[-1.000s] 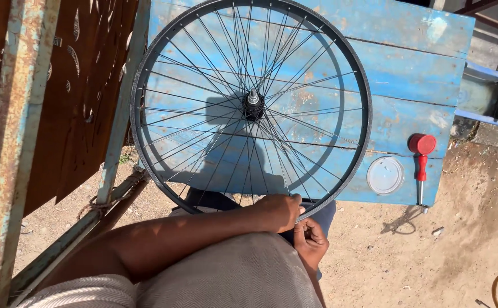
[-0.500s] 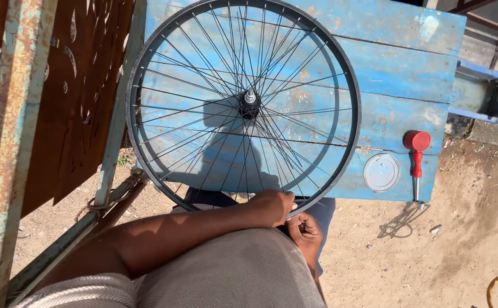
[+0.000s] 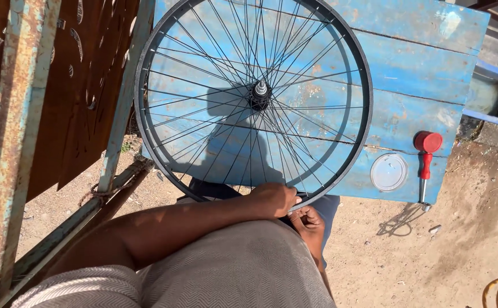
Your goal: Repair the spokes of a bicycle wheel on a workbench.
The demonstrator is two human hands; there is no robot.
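We start with the blue wooden counter (image 3: 420, 63), its paint worn and scratched, standing on sandy ground (image 3: 465, 251). To our left rises a rusted metal gate frame (image 3: 9, 142) with a brown panel behind it.

Lying flat on the counter is the bicycle wheel (image 3: 340, 63), a black rim without a tyre, with thin spokes running to the hub (image 3: 259, 91) at its middle. The wheel covers most of the counter's left part, and its near edge hangs over the counter's front edge, towards our body. The spokes and the rim cast a dark shadow on the blue boards.

Our left forearm crosses the view from the lower left, above our grey herringbone clothing (image 3: 232, 274). Our left hand (image 3: 274, 199) sits on the near edge of the rim, fingers curled over it and closed around it. Our right hand (image 3: 307, 221) is just below and beside the left one, under the rim, with its fingers bent inward; we cannot tell whether it grips the rim or something small, as the left hand and the rim hide its fingertips.

On the counter to the right of the wheel, well clear of it, lies a round pale lid (image 3: 389, 171). Just beside that lies a tool with a red handle (image 3: 427, 149), its metal shaft pointing past the counter's front edge.
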